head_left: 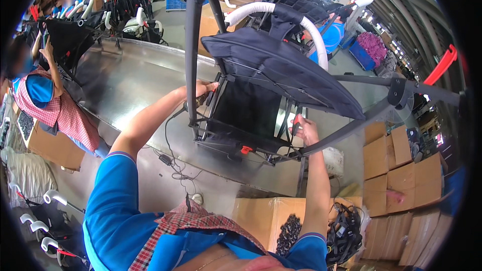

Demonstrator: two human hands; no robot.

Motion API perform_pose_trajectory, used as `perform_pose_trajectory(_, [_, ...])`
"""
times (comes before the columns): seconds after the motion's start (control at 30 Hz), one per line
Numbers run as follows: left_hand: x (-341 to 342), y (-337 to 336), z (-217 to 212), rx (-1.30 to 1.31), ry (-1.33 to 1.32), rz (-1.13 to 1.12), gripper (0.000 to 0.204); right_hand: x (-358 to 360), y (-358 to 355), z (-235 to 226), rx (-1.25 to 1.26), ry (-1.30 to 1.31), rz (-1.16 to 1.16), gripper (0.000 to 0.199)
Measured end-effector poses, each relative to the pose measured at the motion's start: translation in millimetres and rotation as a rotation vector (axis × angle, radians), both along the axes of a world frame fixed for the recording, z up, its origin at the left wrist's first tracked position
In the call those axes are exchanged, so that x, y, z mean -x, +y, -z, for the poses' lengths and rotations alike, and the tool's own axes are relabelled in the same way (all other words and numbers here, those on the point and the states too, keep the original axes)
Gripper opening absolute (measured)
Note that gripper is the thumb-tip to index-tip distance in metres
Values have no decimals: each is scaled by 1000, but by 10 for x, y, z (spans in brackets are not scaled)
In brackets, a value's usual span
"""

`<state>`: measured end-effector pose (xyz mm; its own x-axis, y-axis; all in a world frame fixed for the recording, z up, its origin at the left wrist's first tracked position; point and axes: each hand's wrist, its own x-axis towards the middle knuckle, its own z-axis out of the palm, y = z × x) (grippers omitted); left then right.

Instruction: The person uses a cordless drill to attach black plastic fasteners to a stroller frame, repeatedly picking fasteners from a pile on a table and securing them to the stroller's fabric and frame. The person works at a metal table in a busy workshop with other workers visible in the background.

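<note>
A stroller with a dark frame and a navy seat panel (281,65) stands tilted before me on a metal-topped bench (145,80). At its left side my left hand (205,89) is closed by a small red part, around something mostly hidden behind the frame tube. A black cord (168,138) leads up toward this hand. My right hand (305,130), at the other side, has its fingers closed on a red and black piece (296,121) beside the frame. Between my hands hangs a black fabric panel (246,105). A red clip (246,149) shows on the near lower bar.
On the left, a co-worker (50,100) handles another dark stroller (68,45). An open carton (261,216) with small black parts sits just below my right arm, beside black straps (345,228). Cartons (401,180) are stacked at right. The cord loops down past the bench edge.
</note>
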<state>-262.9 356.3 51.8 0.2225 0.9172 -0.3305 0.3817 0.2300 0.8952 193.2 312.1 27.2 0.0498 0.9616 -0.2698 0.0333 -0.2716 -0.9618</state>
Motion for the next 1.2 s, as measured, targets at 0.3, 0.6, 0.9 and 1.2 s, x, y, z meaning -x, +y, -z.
perform_pose_trajectory(0.3, [423,-156,599,120,-106,173,35,102,-287,175,5,16,85,33])
perform_pose_trajectory(0.6, [1656,369,1536,-221,-80,198,41,118,-135,856,-196,297,-8,22])
perform_pose_trajectory(0.9, [1415,-2016,1880,976,-581,-276,46,-172,-3616,920,-368,-388,512,23])
perform_pose_trajectory(1.2, [-1524,-3245,1229,727,-77,326,73,-1348,-5384,1659,120,-1228,780,13])
